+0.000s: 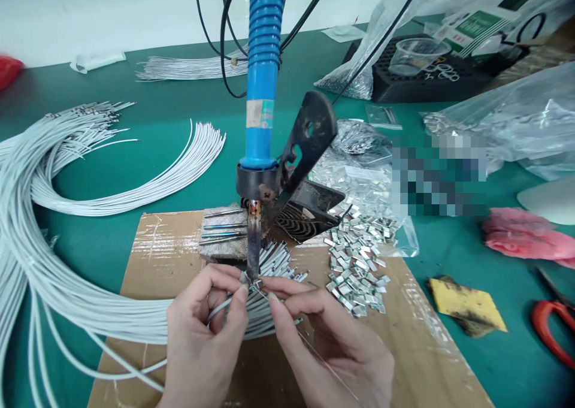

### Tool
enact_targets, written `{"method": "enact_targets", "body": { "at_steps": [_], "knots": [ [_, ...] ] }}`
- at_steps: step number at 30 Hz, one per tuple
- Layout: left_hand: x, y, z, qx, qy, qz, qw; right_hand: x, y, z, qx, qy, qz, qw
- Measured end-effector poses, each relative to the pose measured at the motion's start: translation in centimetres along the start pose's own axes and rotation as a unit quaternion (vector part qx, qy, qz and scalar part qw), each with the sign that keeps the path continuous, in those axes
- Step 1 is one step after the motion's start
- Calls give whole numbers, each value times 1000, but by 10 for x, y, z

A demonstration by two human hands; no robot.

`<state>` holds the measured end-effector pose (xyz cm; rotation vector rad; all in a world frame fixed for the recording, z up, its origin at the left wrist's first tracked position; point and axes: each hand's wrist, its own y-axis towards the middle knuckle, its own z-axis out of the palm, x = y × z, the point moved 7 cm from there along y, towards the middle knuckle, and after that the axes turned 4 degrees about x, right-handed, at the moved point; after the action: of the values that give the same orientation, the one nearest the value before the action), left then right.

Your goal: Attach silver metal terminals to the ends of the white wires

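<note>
A blue-handled soldering iron (263, 84) stands tip down in a dark metal stand (305, 174). Its tip (253, 252) meets the end of a white wire (222, 305) just above my fingers. My left hand (202, 342) is closed, pinching that white wire near its end. My right hand (332, 348) is closed too, pinching a thin strand of solder wire (323, 363) that runs up to the tip. A small metal terminal (257, 286) sits at the joint. Both hands hover over a brown cardboard sheet (404, 336).
A big bundle of white wires (54, 264) curves along the left. Several small metal terminals (357, 264) lie heaped right of the stand. A yellow sponge (467, 306), red-handled scissors (550, 330), pink cloth (525, 237) and plastic bags (516, 120) fill the right of the green table (171, 114).
</note>
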<state>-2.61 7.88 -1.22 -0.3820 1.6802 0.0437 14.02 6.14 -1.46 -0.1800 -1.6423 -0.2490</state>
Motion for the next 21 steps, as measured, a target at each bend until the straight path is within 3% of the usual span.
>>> {"method": "enact_targets", "body": {
  "at_steps": [7,14,17,21],
  "knots": [
    [6,6,-1,74,20,14,997,3,3,0,-1,-4,-31,1000],
    [-4,0,1,6,-11,20,1000,3,1,-1,-8,5,-27,1000],
    [-6,1,1,6,-13,20,1000,3,0,-1,-6,6,-22,1000],
    [-3,4,2,60,8,32,998,3,1,-1,-7,2,-25,1000]
  ]
}}
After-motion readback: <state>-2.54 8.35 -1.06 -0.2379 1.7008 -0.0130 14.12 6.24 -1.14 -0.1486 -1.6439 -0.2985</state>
